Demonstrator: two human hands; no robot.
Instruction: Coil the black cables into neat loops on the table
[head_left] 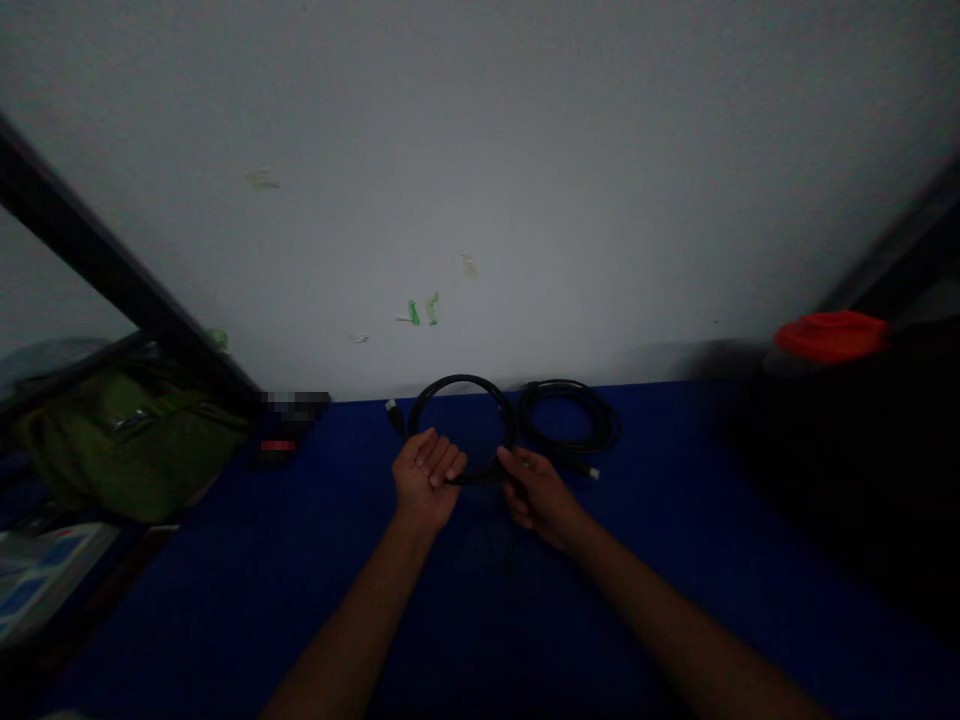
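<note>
A black cable wound into a round coil (463,379) is held up between my hands. My left hand (427,475) is closed around the lower left of the coil, fingers curled over it. At the lower right, my right hand (536,490) pinches the cable between thumb and fingers. A cable plug (394,414) with a pale metal end sticks out to the left of the coil. Just right of it, a second coiled black cable (606,420) lies on the blue surface (465,610). Another pale-tipped plug (591,472) rests beside my right hand; which cable it belongs to I cannot tell.
A grey wall (562,200) with tape scraps rises behind the blue surface. Left are a dark metal post (112,255), a green bag (127,440) and a small dark item (289,425), partly blurred out. On the right sits a large dark shape with an orange-red item (831,336).
</note>
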